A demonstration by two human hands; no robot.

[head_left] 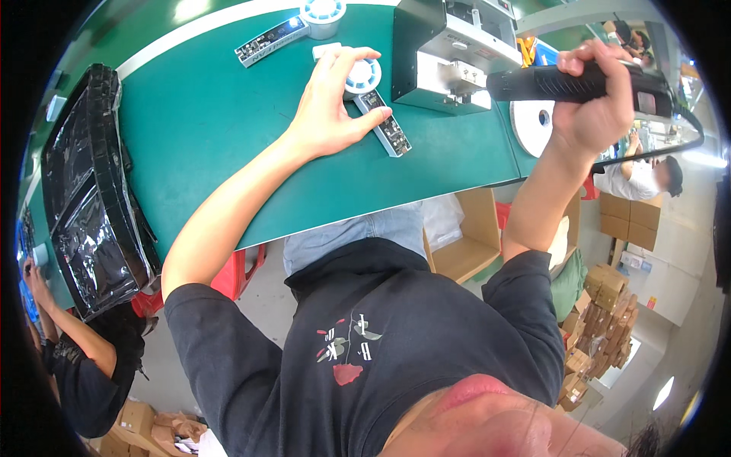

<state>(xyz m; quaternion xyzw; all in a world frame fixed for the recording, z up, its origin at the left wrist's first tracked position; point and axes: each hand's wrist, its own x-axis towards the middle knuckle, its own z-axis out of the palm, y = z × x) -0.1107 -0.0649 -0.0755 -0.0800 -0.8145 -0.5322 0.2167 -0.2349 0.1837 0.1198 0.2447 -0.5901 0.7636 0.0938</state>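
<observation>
My left hand (329, 110) is closed round a small handheld fan on the table, fingers over its round head and thumb against its handle. The fan has a white and blue round head (363, 78) and an opened handle with a bare circuit board (394, 135). In my right hand (598, 99) is a black corded electric screwdriver (544, 84), held level. Its tip points at the front of a black and silver screw feeder (449, 57); whether they touch I cannot tell. A second fan (270, 42) with a bare board lies farther back.
A black plastic-wrapped bin (95, 190) stands at the left on the green table (205, 114). Right of the feeder is a white reel (531, 128). An open cardboard box (468, 244) sits below the table edge. Other people work at far left and right.
</observation>
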